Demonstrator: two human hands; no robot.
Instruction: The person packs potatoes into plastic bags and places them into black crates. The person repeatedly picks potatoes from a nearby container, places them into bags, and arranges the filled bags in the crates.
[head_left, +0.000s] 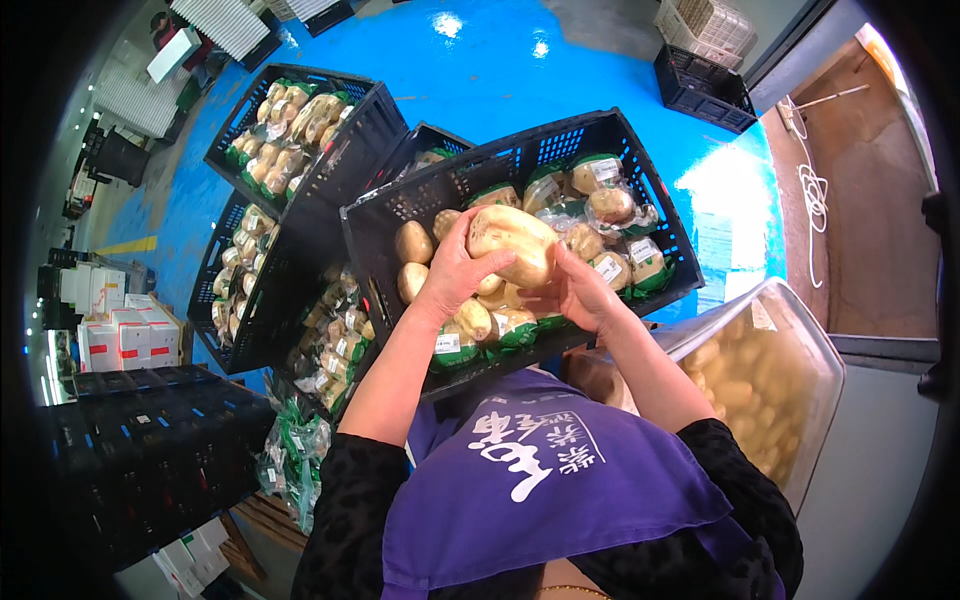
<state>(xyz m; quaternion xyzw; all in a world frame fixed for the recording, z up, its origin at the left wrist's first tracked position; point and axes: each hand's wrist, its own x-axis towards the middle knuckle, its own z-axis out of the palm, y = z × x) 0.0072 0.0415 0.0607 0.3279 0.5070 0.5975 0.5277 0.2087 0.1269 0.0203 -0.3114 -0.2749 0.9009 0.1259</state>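
A large, pale, knobbly root vegetable (514, 238) is held up over a black plastic crate (465, 166). My left hand (457, 274) grips it from the left, thumb across its front. At its right end, my right hand (581, 289) supports it with thumb and fingers. Beneath lie loose, smooth tubers (413, 242) at the crate's left, and labelled bags of tubers (611, 266) with green bottoms on the right and along the near side. The palm side of my right hand is partly hidden.
Stacked black crates (360, 139) of bagged tubers stand at left. At right is a translucent tub (821, 375) full of tubers. Plastic bags (296, 450) hang at lower left, near more black crates (150, 450). A black crate (701, 94) sits on the floor; a person (187, 49) is far left.
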